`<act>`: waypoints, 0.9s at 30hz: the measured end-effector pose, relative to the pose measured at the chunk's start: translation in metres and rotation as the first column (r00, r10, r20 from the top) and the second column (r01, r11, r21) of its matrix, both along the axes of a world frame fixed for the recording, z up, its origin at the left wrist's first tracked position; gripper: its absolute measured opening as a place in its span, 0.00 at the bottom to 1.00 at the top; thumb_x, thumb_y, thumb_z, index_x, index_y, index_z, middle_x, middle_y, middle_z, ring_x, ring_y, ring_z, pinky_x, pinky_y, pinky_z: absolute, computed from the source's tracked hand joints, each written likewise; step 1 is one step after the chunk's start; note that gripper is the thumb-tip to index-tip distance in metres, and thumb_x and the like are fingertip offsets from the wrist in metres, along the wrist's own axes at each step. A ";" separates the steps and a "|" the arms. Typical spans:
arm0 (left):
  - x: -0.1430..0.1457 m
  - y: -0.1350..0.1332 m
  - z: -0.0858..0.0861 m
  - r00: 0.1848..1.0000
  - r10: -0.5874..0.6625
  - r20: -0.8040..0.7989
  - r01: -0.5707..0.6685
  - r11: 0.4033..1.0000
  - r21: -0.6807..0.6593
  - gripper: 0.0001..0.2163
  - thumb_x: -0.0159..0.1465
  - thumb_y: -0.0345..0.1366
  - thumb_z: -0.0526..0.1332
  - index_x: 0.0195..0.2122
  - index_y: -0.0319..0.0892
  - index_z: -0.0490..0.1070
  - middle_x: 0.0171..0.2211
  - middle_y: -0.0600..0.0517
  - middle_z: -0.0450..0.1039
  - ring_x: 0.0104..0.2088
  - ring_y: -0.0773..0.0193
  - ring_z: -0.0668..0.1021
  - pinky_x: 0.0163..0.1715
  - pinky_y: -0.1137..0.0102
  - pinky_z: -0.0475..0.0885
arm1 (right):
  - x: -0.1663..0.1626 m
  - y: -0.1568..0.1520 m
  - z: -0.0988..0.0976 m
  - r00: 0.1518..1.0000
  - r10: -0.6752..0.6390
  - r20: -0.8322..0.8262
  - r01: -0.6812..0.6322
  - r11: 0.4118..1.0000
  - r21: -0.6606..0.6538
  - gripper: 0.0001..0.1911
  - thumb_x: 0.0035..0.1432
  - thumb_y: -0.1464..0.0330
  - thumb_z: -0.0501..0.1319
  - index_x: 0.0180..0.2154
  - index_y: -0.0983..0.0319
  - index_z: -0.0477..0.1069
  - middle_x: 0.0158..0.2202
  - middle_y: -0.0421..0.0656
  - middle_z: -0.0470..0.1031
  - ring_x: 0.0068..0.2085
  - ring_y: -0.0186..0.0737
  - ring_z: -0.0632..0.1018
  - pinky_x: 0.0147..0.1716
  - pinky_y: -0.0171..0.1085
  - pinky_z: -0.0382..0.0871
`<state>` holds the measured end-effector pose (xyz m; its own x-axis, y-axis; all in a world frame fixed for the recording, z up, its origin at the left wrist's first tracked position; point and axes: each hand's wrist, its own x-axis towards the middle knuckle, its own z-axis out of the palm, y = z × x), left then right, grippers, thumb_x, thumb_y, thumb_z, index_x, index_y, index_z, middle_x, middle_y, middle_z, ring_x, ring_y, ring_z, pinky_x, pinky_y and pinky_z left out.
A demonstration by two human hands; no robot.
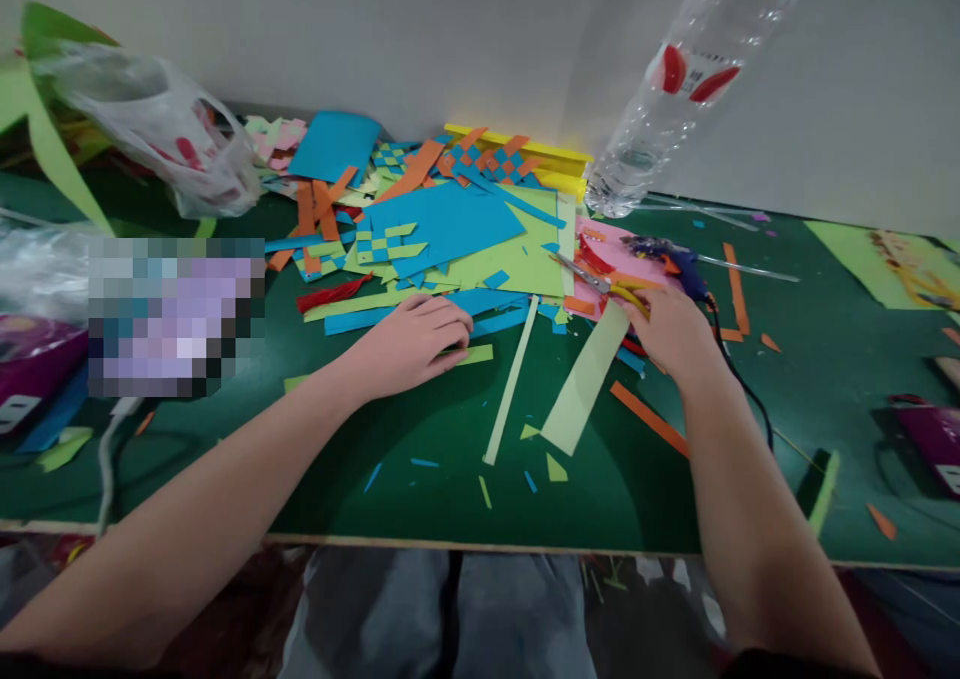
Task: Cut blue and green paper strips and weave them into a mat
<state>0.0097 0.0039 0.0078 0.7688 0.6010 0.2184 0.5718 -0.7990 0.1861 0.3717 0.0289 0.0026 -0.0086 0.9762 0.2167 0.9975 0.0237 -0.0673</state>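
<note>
My right hand (671,329) is closed on the yellow handles of a pair of scissors (581,272), whose metal blades point left over the paper pile. Just under that hand, a wide pale green paper strip (585,384) lies slanted on the table. My left hand (420,344) rests palm down with bent fingers, its thumb apart from the index finger. Near its fingertips are blue paper strips (499,309) and a short light green strip (478,355). Whatever is under the left palm is hidden. Between the hands lies a narrow pale strip (512,379).
Blue sheets (442,224), orange strips and woven paper pieces are heaped against the wall. A plastic bottle (637,149) stands at the back right. On the left are a plastic bag (180,149) and a blurred-out device (176,319) with a cable. Paper scraps dot the green table (420,514).
</note>
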 end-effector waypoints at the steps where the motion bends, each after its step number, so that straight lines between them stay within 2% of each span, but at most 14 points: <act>1: 0.000 0.000 0.000 1.000 0.002 0.000 -0.002 1.000 0.002 0.11 0.71 0.39 0.52 0.38 0.42 0.72 0.48 0.46 0.75 0.52 0.55 0.73 0.53 0.58 0.64 | 0.002 0.002 -0.003 1.000 0.006 -0.008 -0.006 1.000 0.005 0.20 0.66 0.60 0.51 0.44 0.67 0.75 0.42 0.56 0.76 0.43 0.53 0.76 0.41 0.47 0.67; 6: -0.002 0.002 0.000 1.000 0.025 0.000 -0.025 1.000 0.004 0.12 0.71 0.39 0.52 0.37 0.42 0.72 0.48 0.46 0.74 0.54 0.54 0.73 0.54 0.57 0.64 | 0.006 0.007 -0.008 0.993 -0.055 -0.109 0.058 0.998 0.026 0.12 0.62 0.67 0.55 0.40 0.63 0.76 0.41 0.52 0.77 0.43 0.51 0.76 0.42 0.47 0.68; 9: -0.003 0.003 -0.001 0.999 0.037 0.005 -0.037 0.999 0.002 0.11 0.71 0.39 0.51 0.38 0.42 0.71 0.49 0.46 0.74 0.53 0.55 0.73 0.54 0.58 0.63 | -0.001 0.001 0.001 0.984 -0.126 -0.128 0.138 0.987 0.086 0.11 0.61 0.68 0.56 0.41 0.64 0.74 0.43 0.53 0.75 0.41 0.51 0.76 0.40 0.47 0.69; 12: -0.003 0.003 -0.001 0.999 0.033 -0.012 -0.033 0.999 0.014 0.11 0.72 0.39 0.51 0.39 0.42 0.70 0.49 0.46 0.74 0.53 0.56 0.73 0.54 0.59 0.63 | -0.009 -0.007 0.013 0.984 -0.119 -0.131 0.145 0.967 0.210 0.11 0.61 0.69 0.53 0.43 0.62 0.71 0.47 0.53 0.72 0.44 0.51 0.76 0.41 0.48 0.69; 16: -0.002 0.004 -0.001 0.999 0.032 -0.013 -0.032 0.999 0.016 0.11 0.72 0.39 0.50 0.42 0.41 0.70 0.50 0.46 0.73 0.53 0.56 0.73 0.54 0.59 0.63 | -0.016 -0.013 0.023 0.989 -0.050 -0.137 0.101 0.915 0.392 0.12 0.61 0.71 0.51 0.44 0.61 0.69 0.47 0.54 0.71 0.50 0.52 0.73 0.48 0.49 0.68; 22: -0.001 0.003 -0.002 0.999 0.042 0.003 -0.042 0.999 -0.006 0.13 0.72 0.39 0.50 0.50 0.42 0.69 0.52 0.45 0.73 0.54 0.55 0.72 0.55 0.59 0.62 | -0.015 -0.011 0.025 0.978 -0.047 -0.202 0.161 0.789 0.593 0.13 0.60 0.72 0.51 0.44 0.63 0.69 0.47 0.60 0.70 0.51 0.52 0.72 0.52 0.48 0.66; 24: -0.002 0.003 -0.003 0.999 0.037 0.015 -0.037 0.999 -0.007 0.12 0.72 0.39 0.51 0.50 0.42 0.69 0.53 0.45 0.73 0.54 0.55 0.72 0.55 0.59 0.62 | -0.011 -0.010 0.024 0.963 -0.024 -0.270 0.195 0.753 0.629 0.12 0.59 0.72 0.53 0.43 0.64 0.70 0.45 0.61 0.70 0.50 0.53 0.73 0.50 0.48 0.67; 27: -0.002 0.004 -0.004 0.999 0.031 0.035 -0.031 0.999 -0.006 0.12 0.71 0.38 0.52 0.49 0.41 0.71 0.52 0.45 0.73 0.54 0.54 0.73 0.54 0.58 0.63 | -0.005 -0.009 0.023 0.901 0.010 -0.435 0.280 0.750 0.599 0.12 0.60 0.69 0.55 0.43 0.64 0.70 0.47 0.62 0.70 0.45 0.51 0.76 0.41 0.46 0.72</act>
